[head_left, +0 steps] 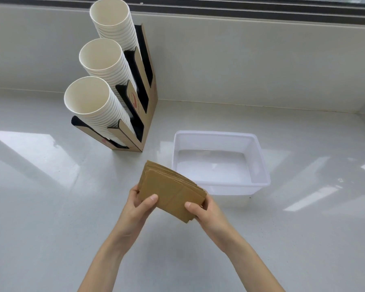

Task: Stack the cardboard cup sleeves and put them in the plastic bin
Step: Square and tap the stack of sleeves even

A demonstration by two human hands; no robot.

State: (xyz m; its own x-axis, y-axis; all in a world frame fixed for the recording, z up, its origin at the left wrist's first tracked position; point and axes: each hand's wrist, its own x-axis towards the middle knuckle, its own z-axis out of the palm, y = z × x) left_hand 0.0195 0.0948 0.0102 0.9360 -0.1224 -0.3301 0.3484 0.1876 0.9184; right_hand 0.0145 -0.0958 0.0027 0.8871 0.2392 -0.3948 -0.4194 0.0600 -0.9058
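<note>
Sleeves (pixel 171 189) sit gathered in a stack above the counter (pixel 51 207), left hand (pixel 138 204) and right hand (pixel 200 209) pinching its ends. Stacking looks finished; next, carry it rightward into the empty plastic bin (pixel 261 165).

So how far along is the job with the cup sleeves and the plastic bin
Done: the cardboard sleeves look gathered into one stack, with no loose ones visible on the counter. In hand: the left hand and right hand each have a grip on an end of the stack, just in front of the plastic bin. Left: the bin looks empty, so the stack is not yet inside.
</note>
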